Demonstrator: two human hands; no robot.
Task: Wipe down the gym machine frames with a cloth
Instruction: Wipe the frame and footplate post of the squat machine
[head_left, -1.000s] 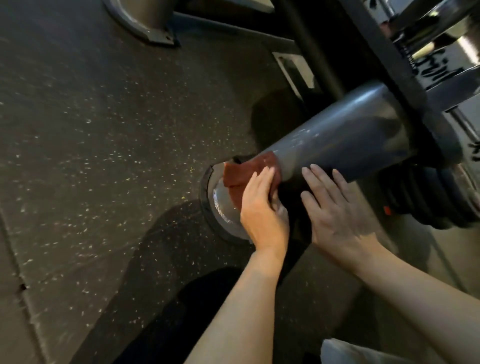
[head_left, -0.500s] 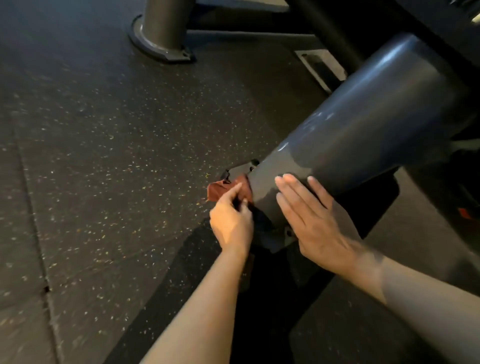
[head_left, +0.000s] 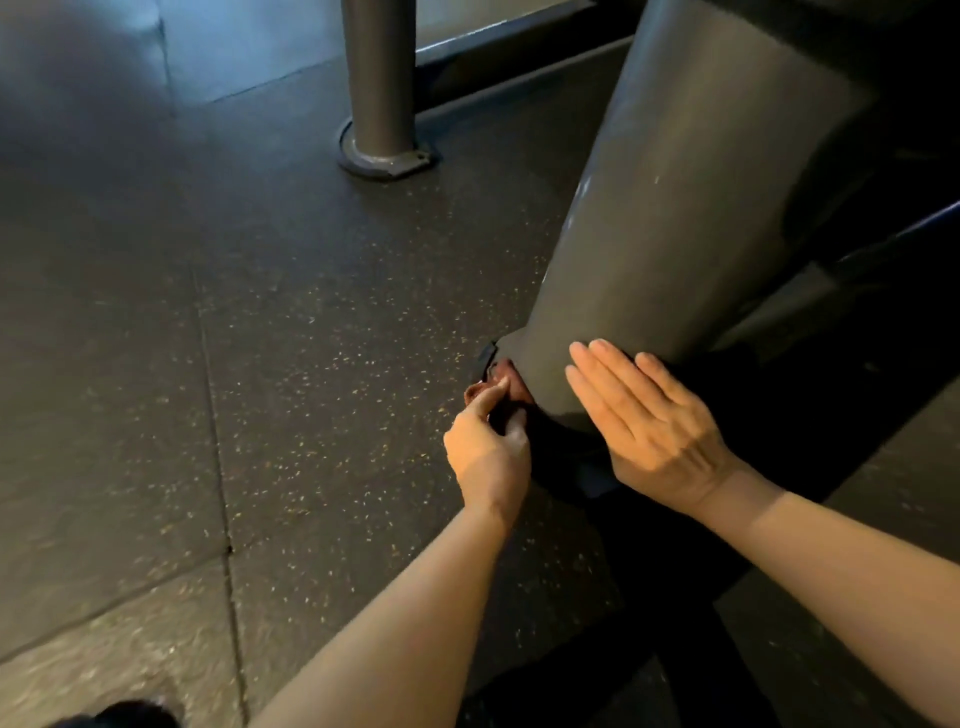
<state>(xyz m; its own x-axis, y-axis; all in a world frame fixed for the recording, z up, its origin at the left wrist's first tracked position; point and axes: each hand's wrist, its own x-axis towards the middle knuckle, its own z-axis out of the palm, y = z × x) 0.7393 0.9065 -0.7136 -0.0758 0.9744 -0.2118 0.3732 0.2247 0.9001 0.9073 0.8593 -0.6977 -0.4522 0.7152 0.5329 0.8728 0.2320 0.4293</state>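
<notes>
Wiping the foot of the thick grey frame post (head_left: 691, 208), right of centre in the frame, looks like the step in hand. The left hand (head_left: 485, 447) pinches the reddish cloth (head_left: 501, 376) against the post's base at the floor. Next it likely needs dragging around the base. The right hand (head_left: 644, 421) lies flat, fingers straight together, on the post's lower side.

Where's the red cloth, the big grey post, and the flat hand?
cloth (head_left: 503, 375): head view, the bit showing above the fingers
post (head_left: 675, 208): head view, middle of its front
right hand (head_left: 649, 421): head view, its back
</notes>
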